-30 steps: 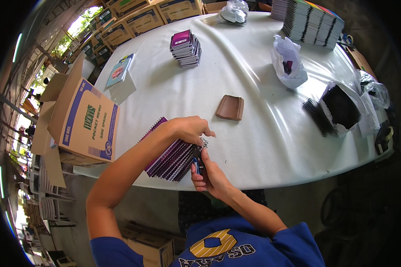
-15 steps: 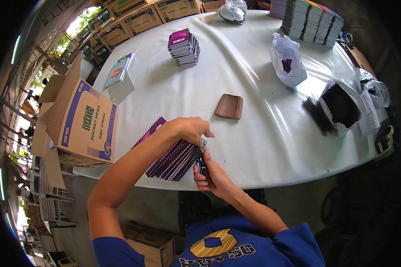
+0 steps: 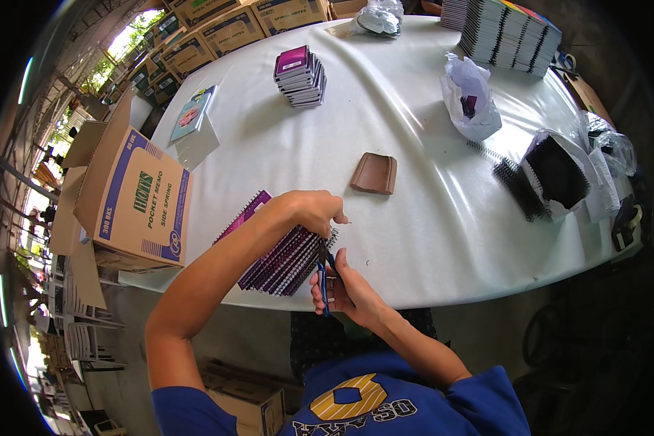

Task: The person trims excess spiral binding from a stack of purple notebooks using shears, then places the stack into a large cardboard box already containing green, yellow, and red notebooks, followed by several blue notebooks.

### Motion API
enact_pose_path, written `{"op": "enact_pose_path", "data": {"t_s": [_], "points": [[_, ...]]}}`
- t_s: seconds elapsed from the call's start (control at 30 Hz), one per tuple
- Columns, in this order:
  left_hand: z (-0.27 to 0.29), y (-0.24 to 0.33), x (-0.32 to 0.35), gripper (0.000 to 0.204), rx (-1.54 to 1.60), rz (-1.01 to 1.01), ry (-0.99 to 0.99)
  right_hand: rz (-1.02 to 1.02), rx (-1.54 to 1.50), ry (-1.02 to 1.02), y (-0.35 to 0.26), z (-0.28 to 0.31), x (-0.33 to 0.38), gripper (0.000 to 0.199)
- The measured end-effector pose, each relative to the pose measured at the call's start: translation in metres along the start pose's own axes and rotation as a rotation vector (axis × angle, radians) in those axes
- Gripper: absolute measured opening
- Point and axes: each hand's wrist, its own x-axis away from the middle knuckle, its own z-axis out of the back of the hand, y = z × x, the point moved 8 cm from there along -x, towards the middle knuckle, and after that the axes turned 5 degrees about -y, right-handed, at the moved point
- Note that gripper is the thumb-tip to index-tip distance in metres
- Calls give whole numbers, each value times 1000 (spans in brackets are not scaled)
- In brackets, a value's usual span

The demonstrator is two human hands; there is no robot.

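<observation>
Both pliers handles now spread in the grasping right hand by the tabletop's near edge, apparently unclamping, left hand's grip unclear.

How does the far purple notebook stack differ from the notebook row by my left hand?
The stack rises in a pile; the row spreads slantwise. The stack stands apart from you; the row lies right by your left hand. Both show purple covers and sit on the white table.

Notebooks purple; tool handles blue; tablecloth white; shirt blue; emblem yellow, white-striped.
</observation>
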Motion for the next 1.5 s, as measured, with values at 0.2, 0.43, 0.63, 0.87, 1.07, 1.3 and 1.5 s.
{"op": "enact_pose_path", "data": {"t_s": [0.2, 0.43, 0.63, 0.87, 1.07, 1.3, 1.5], "points": [[-2, 8, -3, 55, -66, 31, -50, -18, -83, -30, 1, 7, -7, 71], [-10, 1, -12, 56, -69, 103, -70, -19, 15, -4, 9, 9, 2, 73], [-7, 4, -10, 56, -42, 143, -86, 0, -48, 78, 3, 9, -1, 73], [-10, 5, -13, 56, -94, 184, -71, -76, -111, -19, 8, 11, -2, 70], [-15, -1, -21, 55, -93, 193, -57, -29, -14, 66, 12, 16, 3, 74], [-13, -1, -19, 54, -71, 217, -71, -22, -28, 29, 9, 19, -4, 74], [-11, 3, -18, 58, -95, 149, -2, -70, -71, 8, 7, 21, -12, 71]]}}
